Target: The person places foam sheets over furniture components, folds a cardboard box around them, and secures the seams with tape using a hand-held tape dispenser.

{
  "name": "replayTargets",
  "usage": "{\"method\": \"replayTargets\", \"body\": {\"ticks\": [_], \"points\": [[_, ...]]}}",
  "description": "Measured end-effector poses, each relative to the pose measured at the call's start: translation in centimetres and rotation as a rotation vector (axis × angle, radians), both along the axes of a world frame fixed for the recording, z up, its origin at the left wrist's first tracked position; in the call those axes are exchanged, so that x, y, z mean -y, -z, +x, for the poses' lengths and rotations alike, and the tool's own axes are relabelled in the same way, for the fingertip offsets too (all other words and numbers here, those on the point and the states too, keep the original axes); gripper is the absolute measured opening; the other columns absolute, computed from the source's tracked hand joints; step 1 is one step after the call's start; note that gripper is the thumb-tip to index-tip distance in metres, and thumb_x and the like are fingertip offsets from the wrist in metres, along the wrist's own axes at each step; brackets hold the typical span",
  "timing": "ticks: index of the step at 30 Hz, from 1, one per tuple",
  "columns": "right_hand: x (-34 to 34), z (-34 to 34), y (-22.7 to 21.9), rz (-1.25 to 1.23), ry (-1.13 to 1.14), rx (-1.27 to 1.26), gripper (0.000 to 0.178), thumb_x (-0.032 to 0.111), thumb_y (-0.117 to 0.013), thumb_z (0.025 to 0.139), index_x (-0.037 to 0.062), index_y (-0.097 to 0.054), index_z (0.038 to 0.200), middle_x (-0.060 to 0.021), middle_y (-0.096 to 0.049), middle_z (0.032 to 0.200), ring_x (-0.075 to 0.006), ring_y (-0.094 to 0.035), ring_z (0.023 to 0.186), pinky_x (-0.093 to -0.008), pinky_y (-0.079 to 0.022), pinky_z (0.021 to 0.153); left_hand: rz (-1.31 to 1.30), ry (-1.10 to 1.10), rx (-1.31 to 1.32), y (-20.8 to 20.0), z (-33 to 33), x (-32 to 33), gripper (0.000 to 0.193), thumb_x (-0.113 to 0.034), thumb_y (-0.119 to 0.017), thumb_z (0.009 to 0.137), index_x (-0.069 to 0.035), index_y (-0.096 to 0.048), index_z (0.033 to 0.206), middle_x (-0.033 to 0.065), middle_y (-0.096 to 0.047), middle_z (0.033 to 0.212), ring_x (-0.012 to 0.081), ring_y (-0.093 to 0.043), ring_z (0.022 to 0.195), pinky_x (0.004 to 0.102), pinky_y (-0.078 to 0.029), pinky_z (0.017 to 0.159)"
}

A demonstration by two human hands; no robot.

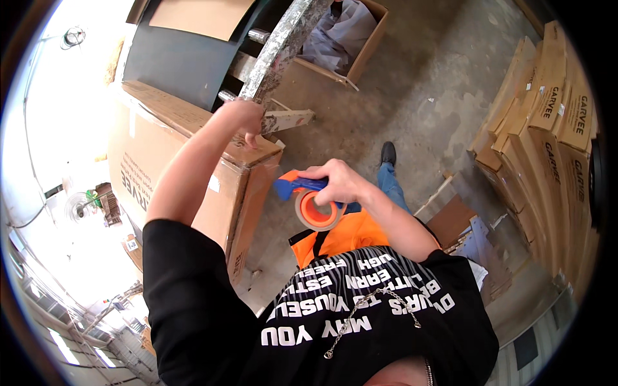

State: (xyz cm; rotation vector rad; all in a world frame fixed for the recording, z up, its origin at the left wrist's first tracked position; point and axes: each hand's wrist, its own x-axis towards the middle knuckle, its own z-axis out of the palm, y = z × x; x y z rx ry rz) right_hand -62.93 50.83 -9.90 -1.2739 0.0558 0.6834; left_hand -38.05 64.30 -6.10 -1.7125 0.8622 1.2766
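My right hand [341,183] is closed round the blue handle of a tape dispenser [293,185]. The dispenser has an orange part at its head and carries a tape roll [301,212] with an orange core. It is held in front of my body, just right of a large cardboard box [170,154]. My left arm reaches over this box. At its far right corner, beside a paint-worn metal frame, is my left hand [246,117]; its fingers hang bent downward and apart, with nothing visible in them. Some of those fingers are hidden behind the hand.
The worn metal frame [283,48] with rollers runs beside a dark conveyor surface [180,67]. An open carton [370,48] holding grey plastic stands beyond on the concrete floor [425,83]. Flat cardboard boxes [541,141] are stacked at right. Cardboard scraps [454,219] lie near my leg.
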Motion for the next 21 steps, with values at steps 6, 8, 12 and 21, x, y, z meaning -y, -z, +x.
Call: {"method": "replayTargets", "body": {"ticks": [6,8,12,21], "points": [[-2.2,2.4,-0.4,-0.117,-0.132,0.022,0.07,0.014,-0.071,0.052,0.0062,-0.067,0.122,-0.012,-0.073,0.099,-0.0112,-0.065,0.076,-0.0258,-0.053,0.075,-0.159,-0.116,0.154,-5.2,-9.6,0.7,0.038,-0.042,-0.061,0.088,-0.01,-0.073,0.105,0.0105,-0.071,0.11,0.0272,-0.068,0.103,0.0394,-0.053,0.087],[-2.2,3.2,-0.9,-0.181,-0.135,0.101,0.066,0.017,-0.072,0.052,0.0055,-0.07,0.117,-0.0105,-0.073,0.09,-0.0156,-0.068,0.073,-0.0297,-0.055,0.072,-0.154,-0.106,0.169,-5.3,-9.8,0.5,0.037,-0.04,-0.058,0.09,-0.01,-0.073,0.107,0.0104,-0.071,0.111,0.0261,-0.068,0.103,0.0382,-0.053,0.087],[-6.4,4.0,-4.6,-0.698,-0.615,0.715,0.031,0.028,-0.071,0.059,0.0146,-0.074,0.087,-0.0074,-0.07,0.088,-0.0263,-0.07,0.083,-0.0393,-0.055,0.072,-0.114,-0.002,0.158,-3.7,-10.3,-0.9,0.04,-0.042,-0.054,0.09,-0.01,-0.073,0.106,0.0111,-0.071,0.11,0.0278,-0.067,0.105,0.0398,-0.053,0.086],[3.4,0.1,2.7,-0.563,-0.562,0.396,0.049,0.035,-0.07,0.058,0.0198,-0.07,0.104,-0.0086,-0.063,0.106,-0.0313,-0.063,0.102,-0.044,-0.053,0.082,-0.121,0.279,0.55,0.2,-14.6,-3.8,0.04,-0.024,-0.058,0.087,-0.001,-0.067,0.118,0.0286,-0.061,0.124,0.0484,-0.057,0.117,0.0689,-0.045,0.087]]}}
